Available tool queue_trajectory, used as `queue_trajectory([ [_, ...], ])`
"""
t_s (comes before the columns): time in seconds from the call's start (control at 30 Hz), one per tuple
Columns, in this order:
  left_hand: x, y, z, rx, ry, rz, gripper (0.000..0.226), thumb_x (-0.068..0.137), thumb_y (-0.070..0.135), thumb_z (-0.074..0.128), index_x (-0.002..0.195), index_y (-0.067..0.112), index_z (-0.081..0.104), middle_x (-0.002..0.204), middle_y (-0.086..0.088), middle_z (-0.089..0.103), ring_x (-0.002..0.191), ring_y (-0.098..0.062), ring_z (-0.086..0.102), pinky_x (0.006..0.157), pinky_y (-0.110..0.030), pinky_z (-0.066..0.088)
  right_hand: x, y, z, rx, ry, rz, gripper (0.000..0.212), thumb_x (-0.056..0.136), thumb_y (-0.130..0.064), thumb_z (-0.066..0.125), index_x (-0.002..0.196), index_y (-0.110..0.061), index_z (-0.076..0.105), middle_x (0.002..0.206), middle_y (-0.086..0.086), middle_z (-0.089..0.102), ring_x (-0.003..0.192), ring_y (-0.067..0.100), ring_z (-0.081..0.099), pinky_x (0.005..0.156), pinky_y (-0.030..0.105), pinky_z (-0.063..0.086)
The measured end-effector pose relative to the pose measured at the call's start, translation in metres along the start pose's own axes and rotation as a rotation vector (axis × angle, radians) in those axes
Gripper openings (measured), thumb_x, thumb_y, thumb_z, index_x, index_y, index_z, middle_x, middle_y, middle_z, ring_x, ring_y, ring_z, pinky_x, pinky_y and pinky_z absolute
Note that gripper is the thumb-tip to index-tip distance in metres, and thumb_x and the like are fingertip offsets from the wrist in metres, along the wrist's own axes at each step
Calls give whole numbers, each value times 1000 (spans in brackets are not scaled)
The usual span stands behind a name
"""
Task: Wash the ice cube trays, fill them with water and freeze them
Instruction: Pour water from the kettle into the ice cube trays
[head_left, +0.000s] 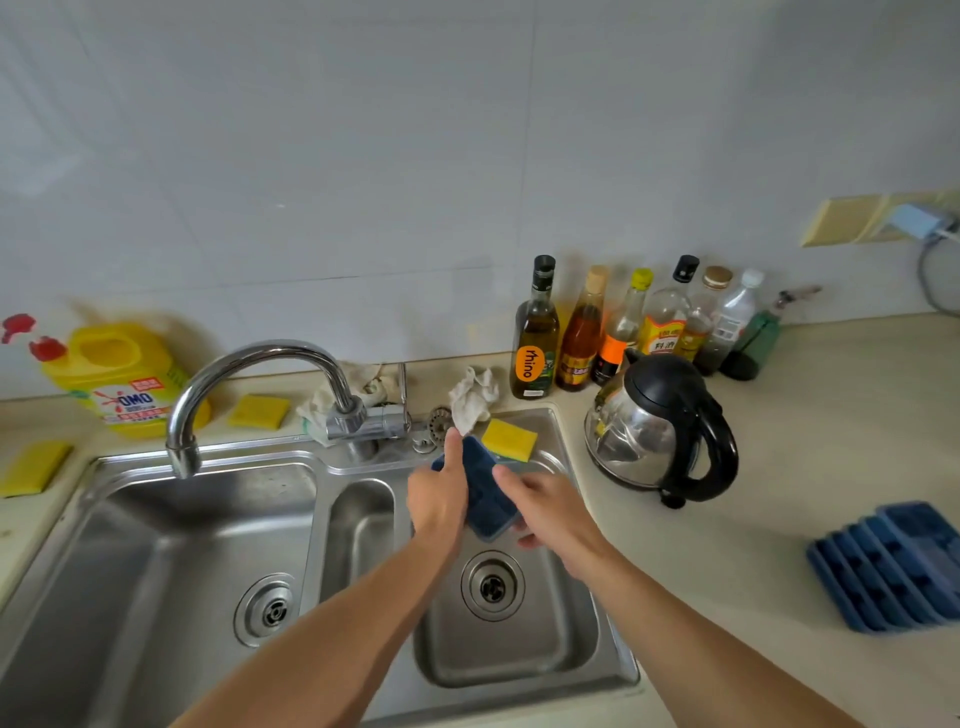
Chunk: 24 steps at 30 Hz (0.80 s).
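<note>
I hold a blue ice cube tray (485, 493) over the right basin of the steel sink (519, 660). My left hand (436, 499) grips its left edge, thumb up along the tray. My right hand (540, 506) grips its right side, fingers curled under it. A stack of several more blue ice cube trays (891, 566) lies on the counter at the right. The curved tap (260, 374) points over the left basin (156, 571); no water is seen running.
A yellow sponge (509, 439) lies on the sink rim behind the tray, a white rag (472, 397) beside it. A kettle (660, 426) and several bottles (623, 327) stand at the right. Yellow detergent jug (124, 379) and more sponges (34, 467) are at the left.
</note>
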<state>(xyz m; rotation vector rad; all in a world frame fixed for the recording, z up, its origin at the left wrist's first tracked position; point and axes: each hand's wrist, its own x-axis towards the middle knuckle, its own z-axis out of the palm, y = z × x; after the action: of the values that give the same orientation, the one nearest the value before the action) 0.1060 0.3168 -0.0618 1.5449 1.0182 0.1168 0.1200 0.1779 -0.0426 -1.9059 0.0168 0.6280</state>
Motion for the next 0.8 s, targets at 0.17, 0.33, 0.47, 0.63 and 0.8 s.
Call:
queue_trajectory([
  [0.17, 10, 10, -18, 230, -30, 415, 61, 76, 86, 47, 77, 26, 56, 76, 6, 68, 67, -7, 64, 53, -27, 45, 5, -2, -7, -120, -254, -59, 9, 95, -25, 68, 104, -21, 70, 104, 3, 75, 97, 15, 71, 75, 27, 57],
  [0.33, 11, 18, -17, 311, -48, 598, 57, 75, 89, 45, 79, 32, 53, 70, 14, 64, 67, 7, 63, 45, -12, 41, 4, -4, -9, -90, -215, -143, 22, 91, -13, 72, 110, -23, 70, 104, -2, 78, 99, 13, 73, 93, 34, 58],
  [0.47, 6, 18, -11, 311, -41, 638, 59, 73, 89, 45, 80, 31, 54, 71, 13, 64, 63, 0, 62, 51, -18, 46, -1, -3, -17, -102, -211, -182, 24, 92, -11, 71, 115, -19, 70, 108, -3, 77, 100, 7, 71, 90, 25, 56],
  [0.63, -3, 17, 0, 294, -100, 564, 48, 83, 76, 54, 83, 28, 56, 77, 12, 66, 71, -3, 64, 57, -24, 51, -8, 2, -32, -153, -193, -148, 18, 94, -13, 70, 111, -8, 70, 92, -5, 76, 86, 13, 71, 77, 24, 55],
  [0.8, -39, 35, 36, 228, -181, 540, 45, 90, 68, 54, 93, 24, 60, 84, 9, 69, 75, -2, 65, 54, -15, 46, -33, 10, -77, -41, -137, -131, 20, 94, -20, 69, 112, -28, 65, 100, -4, 76, 86, 11, 71, 67, 24, 52],
])
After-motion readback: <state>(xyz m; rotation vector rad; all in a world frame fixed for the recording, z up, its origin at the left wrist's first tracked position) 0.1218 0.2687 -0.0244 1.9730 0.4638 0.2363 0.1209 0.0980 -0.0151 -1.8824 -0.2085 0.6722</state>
